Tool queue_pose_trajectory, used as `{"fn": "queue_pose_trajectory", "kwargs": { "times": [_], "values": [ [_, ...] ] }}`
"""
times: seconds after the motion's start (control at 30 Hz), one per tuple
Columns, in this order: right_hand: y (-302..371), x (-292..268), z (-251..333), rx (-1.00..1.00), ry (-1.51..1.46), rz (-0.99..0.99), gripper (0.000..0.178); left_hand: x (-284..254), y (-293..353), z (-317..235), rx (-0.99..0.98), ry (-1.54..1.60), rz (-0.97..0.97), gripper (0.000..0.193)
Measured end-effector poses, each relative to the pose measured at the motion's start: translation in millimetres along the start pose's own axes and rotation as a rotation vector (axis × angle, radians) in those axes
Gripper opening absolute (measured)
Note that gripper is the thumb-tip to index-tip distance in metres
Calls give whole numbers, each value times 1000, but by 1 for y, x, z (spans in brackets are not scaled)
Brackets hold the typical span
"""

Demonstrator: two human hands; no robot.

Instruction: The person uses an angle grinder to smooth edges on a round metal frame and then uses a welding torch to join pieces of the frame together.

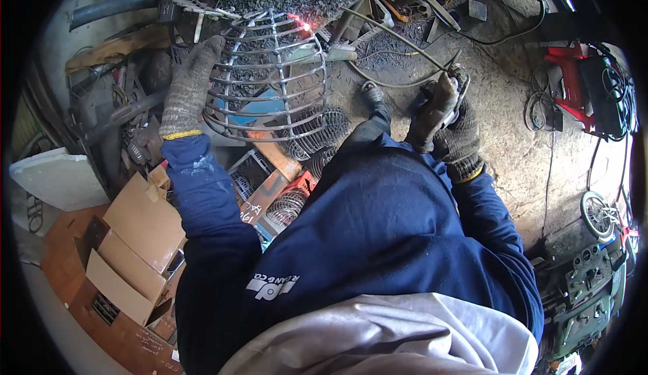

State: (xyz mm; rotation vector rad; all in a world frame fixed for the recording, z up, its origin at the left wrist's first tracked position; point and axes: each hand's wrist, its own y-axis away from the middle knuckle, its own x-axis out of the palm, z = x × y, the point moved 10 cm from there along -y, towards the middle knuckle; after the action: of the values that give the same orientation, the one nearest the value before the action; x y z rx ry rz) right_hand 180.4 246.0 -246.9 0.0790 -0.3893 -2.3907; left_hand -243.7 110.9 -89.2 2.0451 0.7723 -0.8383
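A curved cage of welded metal bars (279, 71) stands tilted over a heap of dark grit, with glowing red spots at its upper right rim. My left hand (192, 81), in a grey knit glove, grips the cage's left edge; its fingertips are partly hidden. On the right, my gloved right hand (461, 139) is closed around a worn welding electrode holder (437, 108). A long thin rod (398, 36) runs from the holder's jaws toward the upper left. Its far end lies to the right of the glowing spots, apart from them.
Coiled wire rings (324, 128) lie below the cage. An open cardboard box (138, 240) is at the lower left. A red and black machine with cables (580, 91) stands at the right, above a small wheel (597, 214). Cables cross the floor.
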Motion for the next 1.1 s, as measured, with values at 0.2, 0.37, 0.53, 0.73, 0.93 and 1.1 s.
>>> {"fn": "queue_pose_trajectory", "kwargs": {
  "times": [0.2, 0.37, 0.53, 0.73, 0.93, 1.1],
  "values": [
    [-7, 9, -13, -32, 38, -21, 71, -2, 6, 4, 115, 73, -92, 72],
    [-9, 28, -20, 100, -163, 98, 77, 3, 20, 2, 24, 121, -126, 62],
    [-13, 30, -23, 131, -44, 128, 76, 2, 20, -3, 164, 138, -143, 57],
    [-16, 32, -22, 113, -98, 122, 74, 4, 16, 4, 129, 215, -117, 57],
    [-13, 37, -16, 144, -327, 144, 80, 4, 18, -1, 114, 231, -133, 54],
    [-12, 37, -18, 203, -307, 88, 100, 5, 16, 3, 96, 259, -118, 52]
  ]
}}
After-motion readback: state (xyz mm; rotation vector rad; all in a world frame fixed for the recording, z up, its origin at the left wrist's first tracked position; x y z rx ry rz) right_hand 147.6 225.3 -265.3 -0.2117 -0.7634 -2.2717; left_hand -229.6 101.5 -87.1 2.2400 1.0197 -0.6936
